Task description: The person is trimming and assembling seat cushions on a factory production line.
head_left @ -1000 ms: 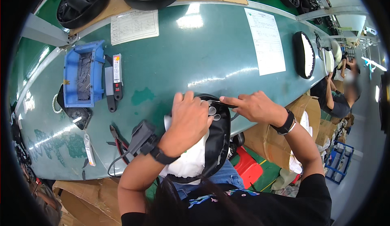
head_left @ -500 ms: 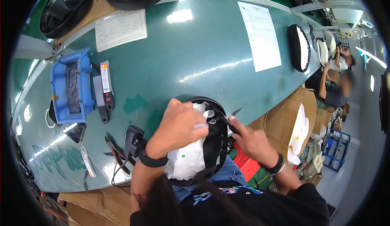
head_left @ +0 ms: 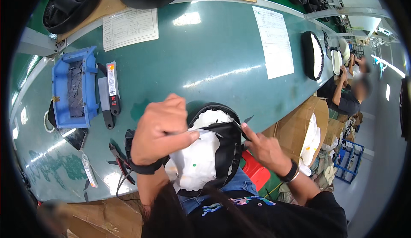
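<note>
A black oval cover (head_left: 229,152) with white padding (head_left: 195,154) inside rests on my lap against the table edge. My right hand (head_left: 267,152) grips a slim dark knife (head_left: 243,131) at the cover's right rim, the knife's tip close to the black edge. My left hand (head_left: 158,131) hovers over the left side of the cover, fingers curled in and thumb pointing right. Whatever those fingers hold, if anything, is hidden. Beside the knife, on the table, lies a small dark pointed sliver (head_left: 248,119).
On the left of the green table (head_left: 214,41) are a blue tray (head_left: 92,105) of dark pieces, box cutters (head_left: 110,92) and pliers (head_left: 119,159). Papers (head_left: 274,45) and another oval cover (head_left: 317,56) lie farther off. Cardboard boxes (head_left: 291,127) stand right; co-workers (head_left: 349,99) sit beyond.
My left hand has moved left, away from the cover's upper part. The white loops that stood beside it are gone from view. My right hand stays at the rim with the knife.
</note>
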`<state>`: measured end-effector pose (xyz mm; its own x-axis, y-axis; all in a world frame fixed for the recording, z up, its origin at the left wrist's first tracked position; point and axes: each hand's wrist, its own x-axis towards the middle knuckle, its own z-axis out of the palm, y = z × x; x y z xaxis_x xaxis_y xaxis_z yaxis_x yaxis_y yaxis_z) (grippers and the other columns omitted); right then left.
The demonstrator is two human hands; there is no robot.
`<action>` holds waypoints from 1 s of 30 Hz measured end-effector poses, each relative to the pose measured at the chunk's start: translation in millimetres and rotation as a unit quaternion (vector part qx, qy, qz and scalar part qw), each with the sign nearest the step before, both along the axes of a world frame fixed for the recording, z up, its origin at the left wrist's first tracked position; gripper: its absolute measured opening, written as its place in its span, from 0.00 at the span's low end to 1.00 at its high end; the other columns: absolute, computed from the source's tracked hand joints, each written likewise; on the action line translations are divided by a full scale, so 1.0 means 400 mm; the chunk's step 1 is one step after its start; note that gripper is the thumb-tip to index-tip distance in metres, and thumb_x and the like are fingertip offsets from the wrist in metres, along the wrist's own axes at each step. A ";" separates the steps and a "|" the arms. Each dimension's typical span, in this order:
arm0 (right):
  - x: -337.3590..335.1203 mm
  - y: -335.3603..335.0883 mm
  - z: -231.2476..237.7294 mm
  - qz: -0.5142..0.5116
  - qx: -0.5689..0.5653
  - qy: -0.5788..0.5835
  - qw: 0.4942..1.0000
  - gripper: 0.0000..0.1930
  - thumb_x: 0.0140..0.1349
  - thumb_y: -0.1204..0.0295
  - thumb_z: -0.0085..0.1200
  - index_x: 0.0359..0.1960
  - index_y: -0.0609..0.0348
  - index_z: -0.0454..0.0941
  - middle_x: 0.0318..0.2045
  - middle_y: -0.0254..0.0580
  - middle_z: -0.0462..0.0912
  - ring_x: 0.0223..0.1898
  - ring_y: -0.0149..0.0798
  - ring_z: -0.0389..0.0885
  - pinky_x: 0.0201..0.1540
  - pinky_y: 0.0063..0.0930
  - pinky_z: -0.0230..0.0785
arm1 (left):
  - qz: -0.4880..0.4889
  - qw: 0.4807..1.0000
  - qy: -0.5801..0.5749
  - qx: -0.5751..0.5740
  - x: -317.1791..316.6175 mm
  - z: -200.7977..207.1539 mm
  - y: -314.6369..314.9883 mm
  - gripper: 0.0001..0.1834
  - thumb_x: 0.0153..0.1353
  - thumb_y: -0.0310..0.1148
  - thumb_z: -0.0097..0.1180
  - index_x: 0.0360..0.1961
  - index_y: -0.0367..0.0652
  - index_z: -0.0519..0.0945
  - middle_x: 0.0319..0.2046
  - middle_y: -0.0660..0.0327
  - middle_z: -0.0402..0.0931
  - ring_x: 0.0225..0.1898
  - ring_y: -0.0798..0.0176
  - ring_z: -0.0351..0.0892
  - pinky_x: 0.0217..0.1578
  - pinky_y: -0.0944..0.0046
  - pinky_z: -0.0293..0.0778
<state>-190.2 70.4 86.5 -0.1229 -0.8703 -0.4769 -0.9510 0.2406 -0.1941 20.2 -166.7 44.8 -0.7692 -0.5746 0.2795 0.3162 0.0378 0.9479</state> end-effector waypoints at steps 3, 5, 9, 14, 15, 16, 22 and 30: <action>0.081 0.070 0.004 -0.066 -0.019 0.004 0.998 0.33 0.63 0.68 0.52 0.69 0.50 0.53 0.22 0.51 0.75 0.18 0.55 0.74 0.19 0.46 0.65 | 0.058 0.987 0.143 0.032 0.019 -0.001 0.005 0.19 0.36 0.28 0.64 0.08 0.40 0.62 0.10 0.64 0.51 0.17 0.61 0.49 0.27 0.59 0.49; 0.130 0.138 0.013 -0.153 -0.008 -0.060 0.986 0.32 0.63 0.68 0.52 0.68 0.53 0.54 0.25 0.54 0.78 0.21 0.56 0.76 0.21 0.47 0.67 | 0.076 0.973 0.202 0.082 0.042 -0.010 0.010 0.19 0.35 0.29 0.64 0.08 0.40 0.61 0.09 0.65 0.51 0.17 0.62 0.48 0.27 0.59 0.49; 0.180 0.170 0.037 -0.204 0.047 -0.139 0.968 0.30 0.64 0.67 0.52 0.67 0.54 0.56 0.38 0.57 0.81 0.30 0.57 0.81 0.27 0.47 0.72 | 0.253 0.874 0.290 0.297 0.092 -0.033 0.061 0.21 0.35 0.33 0.62 0.07 0.41 0.58 0.09 0.66 0.51 0.18 0.63 0.48 0.27 0.58 0.48; 0.082 0.006 0.076 -0.134 -0.162 -0.189 0.959 0.28 0.61 0.71 0.56 0.63 0.57 0.63 0.50 0.53 0.79 0.40 0.52 0.83 0.37 0.39 0.77 | 0.033 0.990 -0.135 -0.017 0.120 -0.031 0.062 0.16 0.45 0.30 0.66 0.14 0.35 0.70 0.21 0.62 0.69 0.30 0.58 0.63 0.31 0.60 0.59; 0.067 -0.042 0.076 -0.088 -0.203 -0.161 0.962 0.27 0.62 0.71 0.55 0.63 0.54 0.64 0.47 0.51 0.81 0.38 0.53 0.83 0.34 0.40 0.77 | 0.040 0.991 -0.131 0.005 0.114 -0.010 0.075 0.14 0.45 0.29 0.67 0.15 0.35 0.73 0.27 0.61 0.74 0.34 0.57 0.67 0.35 0.60 0.63; 0.061 -0.082 0.066 -0.065 -0.209 -0.146 0.965 0.27 0.62 0.70 0.54 0.64 0.51 0.64 0.42 0.51 0.82 0.35 0.54 0.83 0.32 0.41 0.75 | 0.103 0.983 -0.130 -0.082 0.121 0.014 0.085 0.11 0.47 0.31 0.67 0.19 0.36 0.77 0.40 0.56 0.78 0.47 0.54 0.71 0.44 0.63 0.66; 0.062 -0.240 0.032 0.080 -0.105 -0.055 0.990 0.27 0.63 0.66 0.52 0.65 0.44 0.63 0.30 0.49 0.82 0.25 0.53 0.80 0.25 0.43 0.69 | -0.003 0.991 -0.125 0.036 0.140 0.075 0.194 0.16 0.61 0.37 0.56 0.23 0.34 0.76 0.35 0.55 0.81 0.42 0.55 0.78 0.48 0.61 0.69; 0.112 -0.139 -0.012 0.112 -0.081 0.013 0.990 0.30 0.61 0.70 0.47 0.67 0.49 0.58 0.21 0.50 0.77 0.19 0.53 0.77 0.22 0.46 0.67 | 0.175 0.945 0.040 0.272 0.224 0.084 0.244 0.20 0.71 0.44 0.44 0.25 0.42 0.66 0.19 0.64 0.67 0.21 0.73 0.58 0.26 0.70 0.59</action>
<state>-145.5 15.0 81.6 0.0727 -0.9421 -0.3274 -0.9820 -0.0102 -0.1886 109.9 -68.9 78.6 -0.4934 -0.8660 -0.0815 0.4463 -0.3325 0.8308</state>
